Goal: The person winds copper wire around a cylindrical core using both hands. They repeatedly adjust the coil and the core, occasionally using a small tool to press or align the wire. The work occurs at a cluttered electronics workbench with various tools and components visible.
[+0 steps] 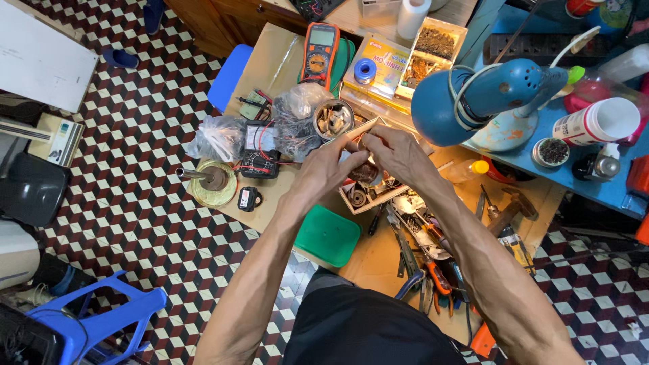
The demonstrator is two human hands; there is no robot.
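The blue desk lamp (473,94) sits at 2 o'clock of the hands. Left hand (328,169) and right hand (399,154) meet above the open parts box (368,196), fingertips pinching a small part (360,143), too small to identify.

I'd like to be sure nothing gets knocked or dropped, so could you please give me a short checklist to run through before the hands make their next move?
1. Both hands on the piece: left hand and right hand meet on a small part above the open box. Ok.
2. Part's identity and grip security: hidden by fingers. Cannot tell.
3. Metal bowl of bits sits just beyond the fingertips, easily nudged. Not ok.
4. Blue lamp hangs close to the right hand. Not ok.
5. Pliers and cutters lie loose under the right forearm. Not ok.
6. Orange multimeter lies well away. Ok.
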